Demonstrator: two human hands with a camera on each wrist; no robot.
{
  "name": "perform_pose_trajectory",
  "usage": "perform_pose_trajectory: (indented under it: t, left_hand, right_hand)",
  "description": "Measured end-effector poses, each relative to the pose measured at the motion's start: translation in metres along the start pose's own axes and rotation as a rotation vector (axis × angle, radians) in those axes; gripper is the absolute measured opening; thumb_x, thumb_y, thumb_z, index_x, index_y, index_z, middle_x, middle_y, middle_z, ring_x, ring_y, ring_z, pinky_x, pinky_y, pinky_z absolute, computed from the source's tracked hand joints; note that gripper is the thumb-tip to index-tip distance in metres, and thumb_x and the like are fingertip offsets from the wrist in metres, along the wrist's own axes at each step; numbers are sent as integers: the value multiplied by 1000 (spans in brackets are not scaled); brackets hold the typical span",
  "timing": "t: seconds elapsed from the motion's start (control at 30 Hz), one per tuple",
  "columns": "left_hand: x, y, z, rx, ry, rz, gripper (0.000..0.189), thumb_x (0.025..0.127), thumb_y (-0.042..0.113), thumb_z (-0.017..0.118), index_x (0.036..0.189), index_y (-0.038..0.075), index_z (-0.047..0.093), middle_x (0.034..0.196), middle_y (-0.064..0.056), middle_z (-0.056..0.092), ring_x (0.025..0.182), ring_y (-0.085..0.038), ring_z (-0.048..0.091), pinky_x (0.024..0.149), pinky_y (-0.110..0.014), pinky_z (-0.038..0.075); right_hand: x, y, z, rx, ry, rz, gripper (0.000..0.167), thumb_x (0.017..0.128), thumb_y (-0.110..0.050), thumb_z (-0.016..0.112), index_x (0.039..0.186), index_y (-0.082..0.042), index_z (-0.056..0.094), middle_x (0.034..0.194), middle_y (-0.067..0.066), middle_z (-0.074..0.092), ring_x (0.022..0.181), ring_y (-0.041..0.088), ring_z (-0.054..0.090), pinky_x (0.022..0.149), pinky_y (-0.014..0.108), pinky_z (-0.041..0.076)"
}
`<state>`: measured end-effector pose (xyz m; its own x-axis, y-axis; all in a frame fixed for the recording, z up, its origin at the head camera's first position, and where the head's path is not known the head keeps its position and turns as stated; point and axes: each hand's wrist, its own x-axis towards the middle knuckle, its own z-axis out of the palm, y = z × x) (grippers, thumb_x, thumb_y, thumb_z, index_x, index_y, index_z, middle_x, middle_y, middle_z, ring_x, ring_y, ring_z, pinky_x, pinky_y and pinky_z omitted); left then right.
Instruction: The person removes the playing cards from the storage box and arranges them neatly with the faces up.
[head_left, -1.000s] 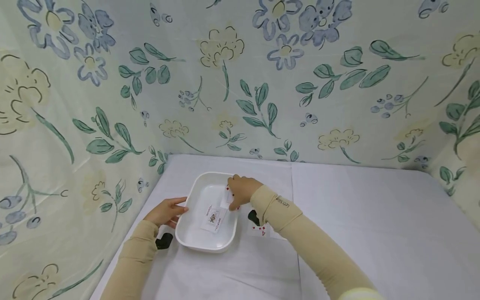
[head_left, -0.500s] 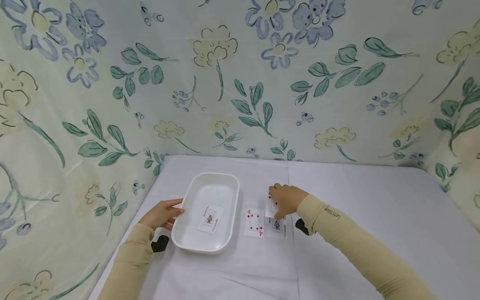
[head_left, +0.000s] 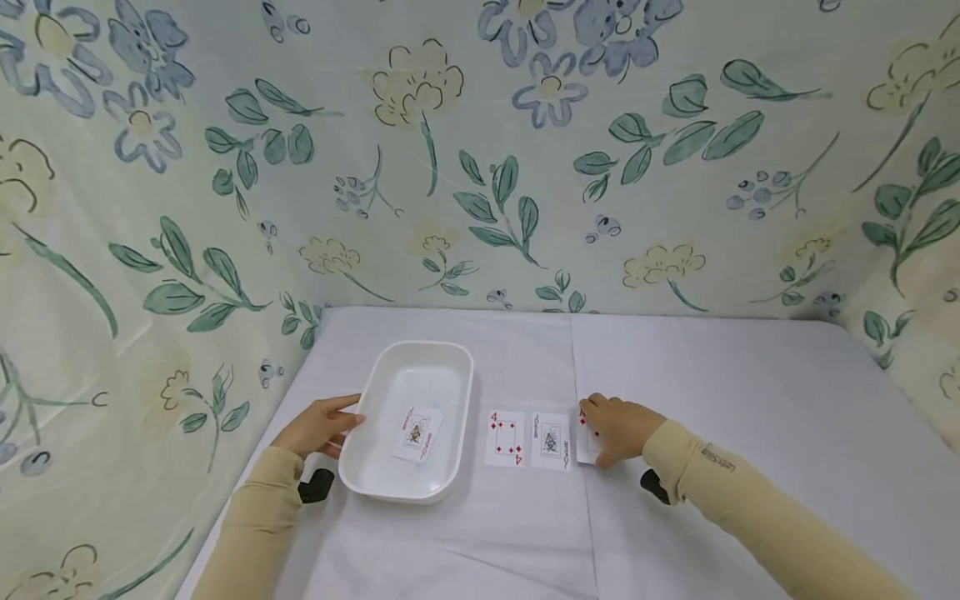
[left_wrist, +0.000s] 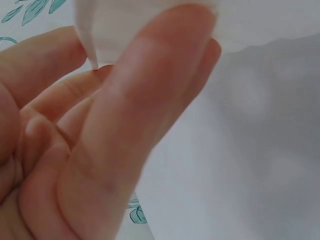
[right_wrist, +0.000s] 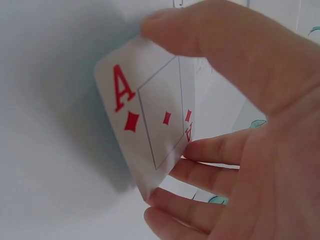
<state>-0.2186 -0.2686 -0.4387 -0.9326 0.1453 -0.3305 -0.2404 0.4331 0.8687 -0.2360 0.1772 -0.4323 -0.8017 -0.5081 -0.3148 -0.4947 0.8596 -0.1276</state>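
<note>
My right hand (head_left: 618, 427) holds an ace of diamonds playing card (right_wrist: 155, 117) by its edges, thumb on one side and fingertips on the other. In the head view that card is low over the table, right of a joker card (head_left: 551, 442), and the hand covers part of it. Left of the joker lies a face-up four of diamonds (head_left: 506, 438). My left hand (head_left: 318, 427) grips the left side of a white plastic tray (head_left: 351, 475), its thumb against the wall in the left wrist view. Inside the tray lies another joker card (head_left: 417, 434).
A white cloth covers the table (head_left: 712, 392). Behind it and along the left hangs a flower-patterned curtain (head_left: 510, 275). A fold line in the cloth runs near the ace.
My right hand has carried the ace from the tray rightward, past the four and the joker, and lowered it beside the joker. My left hand stays on the tray.
</note>
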Motion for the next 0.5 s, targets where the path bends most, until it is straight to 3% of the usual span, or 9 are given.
perform_pose_trajectory:
  t: [0.27, 0.5]
  left_hand:
    - [3, -2, 0, -3, 14, -13, 53, 89, 16, 57, 136, 4, 37, 101, -20, 62, 73, -29, 64, 56, -39, 53]
    - [4, -3, 0, -10, 21, -21, 52, 89, 15, 57, 136, 4, 38, 101, -20, 61, 74, -30, 64, 56, -40, 53]
  right_hand:
    - [-2, 6, 18, 2, -18, 16, 86, 62, -30, 78, 128, 9, 40, 129, 20, 39, 105, 36, 48, 88, 46, 42]
    - [-2, 7, 22, -35, 0, -15, 87, 61, -31, 80, 126, 12, 40, 128, 22, 39, 109, 39, 46, 90, 48, 40]
